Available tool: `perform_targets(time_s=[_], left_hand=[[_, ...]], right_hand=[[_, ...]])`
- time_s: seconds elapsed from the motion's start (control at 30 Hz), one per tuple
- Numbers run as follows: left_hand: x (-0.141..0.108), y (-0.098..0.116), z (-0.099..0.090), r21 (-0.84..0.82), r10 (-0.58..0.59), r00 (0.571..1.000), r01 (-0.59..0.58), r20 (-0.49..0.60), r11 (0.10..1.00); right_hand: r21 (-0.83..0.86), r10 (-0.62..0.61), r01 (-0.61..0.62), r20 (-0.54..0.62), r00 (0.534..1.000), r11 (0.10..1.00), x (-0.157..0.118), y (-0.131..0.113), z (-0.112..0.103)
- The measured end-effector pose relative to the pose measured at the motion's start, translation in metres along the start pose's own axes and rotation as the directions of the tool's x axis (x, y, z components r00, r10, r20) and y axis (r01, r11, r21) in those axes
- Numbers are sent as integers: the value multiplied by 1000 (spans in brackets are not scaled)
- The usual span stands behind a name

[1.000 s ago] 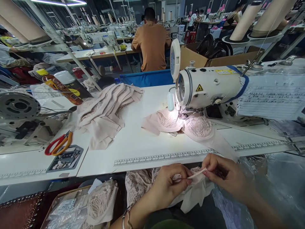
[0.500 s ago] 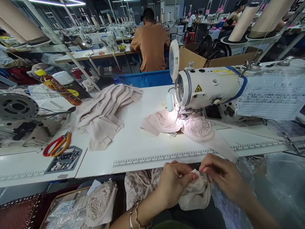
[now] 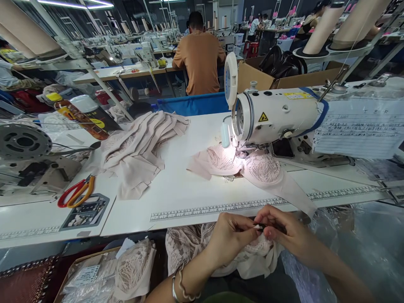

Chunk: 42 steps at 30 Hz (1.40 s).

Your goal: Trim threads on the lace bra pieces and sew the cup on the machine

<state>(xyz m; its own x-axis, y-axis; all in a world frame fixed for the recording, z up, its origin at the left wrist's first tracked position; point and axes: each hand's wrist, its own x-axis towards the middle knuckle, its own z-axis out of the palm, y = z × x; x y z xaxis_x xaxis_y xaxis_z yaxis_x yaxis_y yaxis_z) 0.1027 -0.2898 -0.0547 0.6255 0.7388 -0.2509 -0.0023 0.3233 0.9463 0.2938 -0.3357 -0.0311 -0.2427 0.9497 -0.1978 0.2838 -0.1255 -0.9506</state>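
Below the counter (image 3: 176, 198) edge, both hands have drawn closer since a second ago, left hand (image 3: 232, 240) and right hand (image 3: 284, 235) each pinched on the lace garment (image 3: 249, 256) in the lap, readying it for sewing.

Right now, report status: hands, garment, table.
Left hand and right hand pinch pale pink lace garment in lap. Second lace piece under white sewing machine. Red-orange scissors far left.

A white sewing machine (image 3: 277, 113) stands right of centre on the counter (image 3: 189, 198), a lace piece (image 3: 252, 166) under its needle. A heap of beige fabric (image 3: 139, 147) lies centre-left, red-and-orange scissors (image 3: 75, 191) at left. A person in an orange shirt (image 3: 200, 59) sits at upper centre.
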Motion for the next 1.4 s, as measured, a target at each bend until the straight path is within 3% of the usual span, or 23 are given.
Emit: perform_targets(time_s=[0.17,0.43,0.53,0.67,0.8,0.97,1.1,1.23,1.4], left_hand=[[0,-3,-1,65,62,998,-64,24,996],[1,0,2,96,76,997,-77,10,992],[1,5,4,189,90,995,-96,39,977],[2,7,3,194,84,996,-88,33,977],[1,4,2,189,89,995,-97,51,977],[-1,2,2,186,82,996,-86,27,979],[1,4,2,80,28,998,-23,-54,997],[2,7,4,6,27,993,-27,-119,1000],[0,6,1,-11,67,990,-69,-124,998]], right_hand=[[54,29,-28,-23,999,998,2,-1,4],[34,-50,59,-221,974,998,0,9,14],[68,-16,27,-159,987,997,-3,10,11],[108,-2,4,-27,1000,994,-5,5,5],[93,4,-1,-33,999,996,-3,2,7],[74,29,-17,-174,984,997,0,10,9],[22,-56,67,-333,941,997,-11,30,-1],[-140,-104,83,-154,983,987,-23,50,-2],[-305,42,-29,36,998,952,-24,63,6]])
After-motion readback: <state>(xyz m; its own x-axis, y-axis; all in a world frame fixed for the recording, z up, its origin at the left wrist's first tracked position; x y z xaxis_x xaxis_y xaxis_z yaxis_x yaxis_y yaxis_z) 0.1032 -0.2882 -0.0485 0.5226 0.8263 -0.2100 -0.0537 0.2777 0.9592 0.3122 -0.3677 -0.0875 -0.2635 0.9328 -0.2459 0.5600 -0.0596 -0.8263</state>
